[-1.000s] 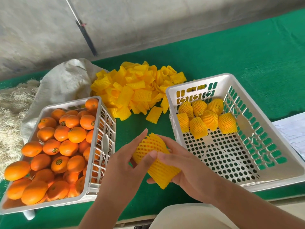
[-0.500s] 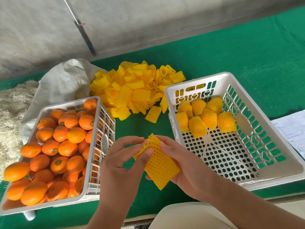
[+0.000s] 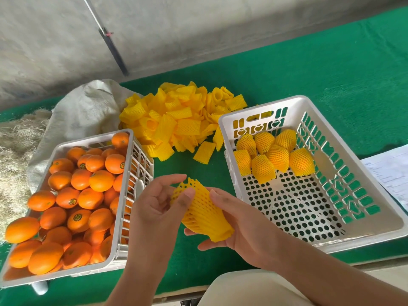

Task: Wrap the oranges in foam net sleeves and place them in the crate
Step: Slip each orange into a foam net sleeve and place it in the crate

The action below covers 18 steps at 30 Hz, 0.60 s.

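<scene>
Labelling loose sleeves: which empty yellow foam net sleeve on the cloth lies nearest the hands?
The flat yellow foam net sleeve lying alone on the green cloth, just below the sleeve pile; the rest are heaped together.

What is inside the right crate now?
Seven sleeved oranges sit at the far end of the right crate. The near part shows only the perforated floor. The fruit skins are mostly covered by netting.

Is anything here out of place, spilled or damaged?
Nothing is spilled or damaged. One small oddity: a single orange sits high at the far corner of the full crate, level with its rim, so it might roll off. The loose sleeves lie heaped on the green cloth.
</scene>
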### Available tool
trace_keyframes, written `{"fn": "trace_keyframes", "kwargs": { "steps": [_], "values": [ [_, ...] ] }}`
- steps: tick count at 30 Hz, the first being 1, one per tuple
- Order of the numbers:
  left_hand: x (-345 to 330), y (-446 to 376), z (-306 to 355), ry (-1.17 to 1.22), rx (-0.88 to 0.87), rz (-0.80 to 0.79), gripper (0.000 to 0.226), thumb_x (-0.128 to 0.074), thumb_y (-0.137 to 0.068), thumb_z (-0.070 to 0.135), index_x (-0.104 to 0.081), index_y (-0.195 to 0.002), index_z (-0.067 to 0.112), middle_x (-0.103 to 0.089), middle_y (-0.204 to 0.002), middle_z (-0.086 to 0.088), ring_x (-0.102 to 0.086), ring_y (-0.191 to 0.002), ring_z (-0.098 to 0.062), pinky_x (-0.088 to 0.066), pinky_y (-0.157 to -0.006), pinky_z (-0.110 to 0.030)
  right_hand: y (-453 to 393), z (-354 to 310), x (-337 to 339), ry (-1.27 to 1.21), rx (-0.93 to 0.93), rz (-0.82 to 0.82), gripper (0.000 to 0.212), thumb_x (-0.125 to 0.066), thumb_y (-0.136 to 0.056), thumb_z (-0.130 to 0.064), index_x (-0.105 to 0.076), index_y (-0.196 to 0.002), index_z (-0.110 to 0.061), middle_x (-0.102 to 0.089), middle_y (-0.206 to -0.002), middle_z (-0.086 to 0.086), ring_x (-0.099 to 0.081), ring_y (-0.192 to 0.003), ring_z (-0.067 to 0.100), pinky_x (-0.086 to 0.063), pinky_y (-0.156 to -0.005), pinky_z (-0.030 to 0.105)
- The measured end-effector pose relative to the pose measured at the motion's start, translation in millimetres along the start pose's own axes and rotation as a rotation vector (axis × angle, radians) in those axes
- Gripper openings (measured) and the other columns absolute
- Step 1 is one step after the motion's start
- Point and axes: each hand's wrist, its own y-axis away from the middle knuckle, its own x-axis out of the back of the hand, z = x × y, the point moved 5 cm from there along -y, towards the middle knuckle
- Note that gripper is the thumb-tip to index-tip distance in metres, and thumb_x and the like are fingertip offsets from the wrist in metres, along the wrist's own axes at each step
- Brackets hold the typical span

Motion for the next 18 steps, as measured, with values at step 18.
{"fn": "trace_keyframes", "kwargs": {
  "steps": [18],
  "values": [
    [-15, 3, -7, -0.179, -0.014, -0.028, 0.036, -0.067, -0.084, 0.065, -0.064, -0.116, 0.048, -0.079, -0.094, 0.008, -0.075, -0.089, -0.012, -0.059, -0.068, -0.024, -3, 0, 16, -0.196, 0.001, 0.062, 0.052, -0.062, -0.092, -0.036, -0.061, -0.143, -0.024, -0.071, -0.133, 0.013, -0.073, -0.113, 0.030, -0.061, -0.086, 0.043]
  ]
}}
